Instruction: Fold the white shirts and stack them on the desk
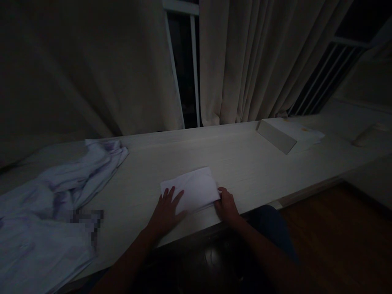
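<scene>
Cloth (192, 188) lies folded into a small rectangle at the table (245, 163) front edge. Our left hand (167, 210) presses it flat, fingers spread; our right hand (226, 204) pinches its right edge. Unfolded laundry (61, 192) waits at left, so more remains.

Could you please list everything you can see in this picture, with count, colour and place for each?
folded cloth: one, white, near edge of the table, under both hands
table: one, pale wood grain, across the middle
crumpled fabric: one heap, pale lilac-white, left end of table
box: one, white-grey, far right on table
curtains: beige, behind table
left hand: flat on the cloth
right hand: curled at the cloth's right edge
</scene>
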The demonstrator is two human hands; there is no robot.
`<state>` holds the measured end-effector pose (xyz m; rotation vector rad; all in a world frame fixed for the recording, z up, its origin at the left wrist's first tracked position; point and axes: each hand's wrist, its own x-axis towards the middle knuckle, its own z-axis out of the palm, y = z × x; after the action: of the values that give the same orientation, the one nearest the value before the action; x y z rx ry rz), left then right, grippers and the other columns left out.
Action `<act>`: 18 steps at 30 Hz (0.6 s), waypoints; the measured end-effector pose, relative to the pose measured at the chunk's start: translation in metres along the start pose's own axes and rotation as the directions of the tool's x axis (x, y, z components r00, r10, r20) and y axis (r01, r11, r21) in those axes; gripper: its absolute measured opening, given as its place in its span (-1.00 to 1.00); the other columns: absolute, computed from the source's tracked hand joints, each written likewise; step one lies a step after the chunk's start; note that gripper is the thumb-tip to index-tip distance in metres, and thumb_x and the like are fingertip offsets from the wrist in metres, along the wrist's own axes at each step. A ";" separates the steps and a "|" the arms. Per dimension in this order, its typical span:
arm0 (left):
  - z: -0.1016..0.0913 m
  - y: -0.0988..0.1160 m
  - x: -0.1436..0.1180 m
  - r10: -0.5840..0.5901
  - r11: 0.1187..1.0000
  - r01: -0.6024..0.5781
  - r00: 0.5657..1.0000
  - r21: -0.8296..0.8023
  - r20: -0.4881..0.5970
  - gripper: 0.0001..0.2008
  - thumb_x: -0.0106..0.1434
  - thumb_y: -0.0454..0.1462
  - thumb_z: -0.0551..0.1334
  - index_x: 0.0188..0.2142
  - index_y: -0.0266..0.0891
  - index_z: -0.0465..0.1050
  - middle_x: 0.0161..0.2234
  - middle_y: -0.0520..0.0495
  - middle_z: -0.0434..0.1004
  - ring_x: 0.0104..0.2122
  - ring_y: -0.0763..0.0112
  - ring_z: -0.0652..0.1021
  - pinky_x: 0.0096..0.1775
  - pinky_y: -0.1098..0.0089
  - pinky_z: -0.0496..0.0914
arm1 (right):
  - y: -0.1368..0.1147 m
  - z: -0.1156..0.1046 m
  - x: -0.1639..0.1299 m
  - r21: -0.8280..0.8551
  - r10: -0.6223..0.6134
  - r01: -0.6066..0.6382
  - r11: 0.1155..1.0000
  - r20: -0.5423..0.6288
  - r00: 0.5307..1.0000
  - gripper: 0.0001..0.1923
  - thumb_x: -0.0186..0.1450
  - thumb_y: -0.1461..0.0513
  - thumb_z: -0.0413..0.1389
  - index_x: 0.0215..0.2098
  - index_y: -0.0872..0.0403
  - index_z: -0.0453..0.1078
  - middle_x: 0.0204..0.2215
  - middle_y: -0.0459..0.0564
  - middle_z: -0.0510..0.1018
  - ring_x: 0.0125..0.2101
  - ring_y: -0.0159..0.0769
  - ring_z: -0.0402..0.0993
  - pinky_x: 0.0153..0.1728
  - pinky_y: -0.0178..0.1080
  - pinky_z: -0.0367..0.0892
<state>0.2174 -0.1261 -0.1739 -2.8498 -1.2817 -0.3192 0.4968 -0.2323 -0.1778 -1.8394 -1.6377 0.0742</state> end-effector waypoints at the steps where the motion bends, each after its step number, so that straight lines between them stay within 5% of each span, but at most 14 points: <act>1: 0.000 0.000 0.000 -0.004 1.000 0.004 1.000 0.000 -0.002 -0.21 0.21 0.19 0.05 0.34 0.03 -0.07 0.39 -0.14 -0.20 0.34 -0.13 -0.11 0.23 -0.16 0.01 | 0.000 0.001 0.000 -0.048 -0.017 0.017 0.999 0.008 1.000 -0.57 0.25 0.29 0.00 0.09 0.21 0.17 -0.19 0.14 0.50 -0.19 -0.14 0.41 -0.12 -0.16 0.25; 10: -0.001 -0.001 0.000 0.013 1.000 -0.013 1.000 0.008 0.003 -0.18 0.18 0.23 0.04 0.34 0.03 -0.06 0.39 -0.17 -0.22 0.34 -0.15 -0.10 0.23 -0.16 -0.01 | -0.017 -0.013 -0.002 -0.411 0.096 -0.056 0.910 0.076 0.992 -0.65 0.28 0.31 0.01 0.04 0.23 0.27 -0.30 0.19 0.53 -0.27 -0.06 0.44 -0.20 -0.07 0.27; 13: 0.000 -0.001 0.000 0.029 1.000 -0.029 1.000 0.000 -0.009 -0.18 0.17 0.23 0.05 0.34 0.05 -0.06 0.39 -0.16 -0.22 0.34 -0.16 -0.10 0.23 -0.17 -0.02 | -0.041 -0.014 -0.022 -0.379 -0.100 0.109 0.919 0.043 0.994 -0.53 0.27 0.34 -0.01 0.15 0.23 0.23 -0.01 0.30 0.46 0.01 0.04 0.34 0.00 0.05 0.22; 16: 0.001 -0.001 -0.001 0.032 0.999 -0.032 0.999 -0.007 -0.030 -0.18 0.18 0.22 0.06 0.34 0.04 -0.05 0.39 -0.16 -0.21 0.33 -0.16 -0.09 0.23 -0.17 -0.01 | -0.076 0.008 -0.045 -0.228 -0.394 0.408 0.884 0.106 0.913 -0.43 0.34 0.25 -0.02 0.30 0.15 0.09 0.24 0.18 0.24 0.25 0.01 0.07 0.22 0.11 0.00; 18: 0.001 0.000 -0.001 0.026 1.000 -0.027 0.999 -0.002 -0.034 -0.20 0.19 0.21 0.05 0.34 0.02 -0.04 0.39 -0.17 -0.19 0.33 -0.14 -0.07 0.23 -0.17 -0.01 | -0.093 0.028 -0.054 -0.156 -0.433 0.447 0.881 0.112 0.894 -0.40 0.37 0.13 -0.02 0.32 0.15 0.06 0.28 0.16 0.19 0.29 -0.01 0.00 0.25 0.10 -0.03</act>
<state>0.2170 -0.1267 -0.1749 -2.8478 -1.2376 -0.3680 0.3926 -0.2693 -0.1733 -1.5538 -2.1375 -0.2125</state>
